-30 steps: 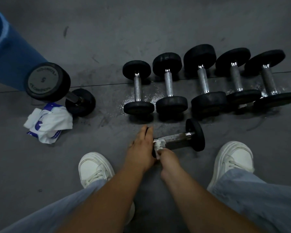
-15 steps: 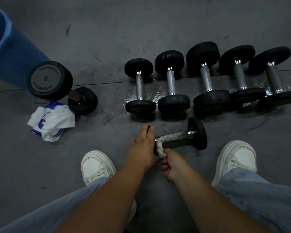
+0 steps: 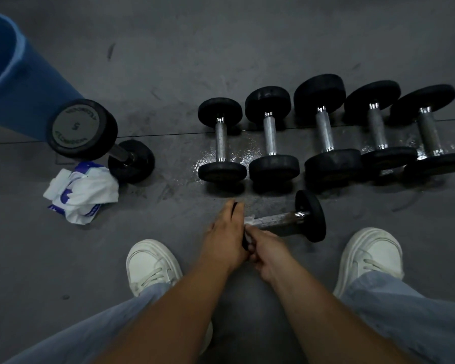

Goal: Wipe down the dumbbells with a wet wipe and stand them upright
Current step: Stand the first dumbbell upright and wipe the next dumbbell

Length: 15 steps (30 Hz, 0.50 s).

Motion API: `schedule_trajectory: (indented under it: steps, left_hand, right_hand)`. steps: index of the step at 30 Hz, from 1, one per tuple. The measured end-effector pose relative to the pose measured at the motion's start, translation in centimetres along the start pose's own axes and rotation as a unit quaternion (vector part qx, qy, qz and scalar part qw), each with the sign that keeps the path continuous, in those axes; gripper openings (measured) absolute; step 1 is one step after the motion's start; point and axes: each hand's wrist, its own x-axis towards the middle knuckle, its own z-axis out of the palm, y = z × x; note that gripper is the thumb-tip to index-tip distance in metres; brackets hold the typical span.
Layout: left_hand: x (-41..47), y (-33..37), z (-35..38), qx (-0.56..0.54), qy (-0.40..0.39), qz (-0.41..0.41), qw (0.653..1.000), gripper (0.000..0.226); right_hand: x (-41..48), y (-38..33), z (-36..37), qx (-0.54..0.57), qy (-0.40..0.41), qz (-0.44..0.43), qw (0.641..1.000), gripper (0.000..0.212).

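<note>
A small black dumbbell point(image 3: 286, 218) with a steel handle lies on its side on the floor in front of me. My left hand point(image 3: 227, 232) covers its near weight, fingers laid over the plate. My right hand point(image 3: 265, 249) pinches a white wet wipe point(image 3: 248, 220) against the handle's near end. Several dumbbells point(image 3: 271, 135) lie in a row behind it. One larger dumbbell point(image 3: 90, 135) stands upright at the left.
A white and purple wipe packet point(image 3: 82, 191) lies crumpled by the upright dumbbell. A blue bin point(image 3: 13, 82) stands at far left. The grey floor point(image 3: 189, 164) is wet under the row. My white shoes point(image 3: 153, 264) flank the hands.
My right hand has slid the wipe toward the near end of the handle, close to my left hand. The left hand keeps its place on the weight.
</note>
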Motion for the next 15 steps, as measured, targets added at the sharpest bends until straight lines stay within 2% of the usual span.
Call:
schedule_trajectory:
  steps: [3, 8, 11, 13, 15]
  left_hand:
    - [0.0, 0.0, 0.1, -0.006, 0.001, -0.001, 1.0, 0.114]
    - [0.0, 0.0, 0.2, -0.012, 0.0, -0.001, 1.0, 0.112]
    - [-0.1, 0.1, 0.3, -0.009, 0.002, -0.003, 1.0, 0.108]
    - [-0.1, 0.1, 0.2, -0.007, 0.006, -0.002, 1.0, 0.107]
    - [-0.1, 0.0, 0.3, -0.008, 0.004, -0.002, 1.0, 0.106]
  right_hand:
    - [0.4, -0.6, 0.3, -0.043, 0.053, 0.001, 0.998, 0.034]
    - [0.1, -1.1, 0.2, -0.038, 0.03, 0.027, 0.998, 0.036]
    - [1.1, -1.6, 1.2, -0.007, 0.037, 0.04, 0.998, 0.047]
    - [1.2, -1.7, 1.4, 0.008, 0.045, 0.036, 0.998, 0.041]
    - [0.6, -0.8, 0.6, -0.026, 0.036, -0.003, 0.999, 0.026]
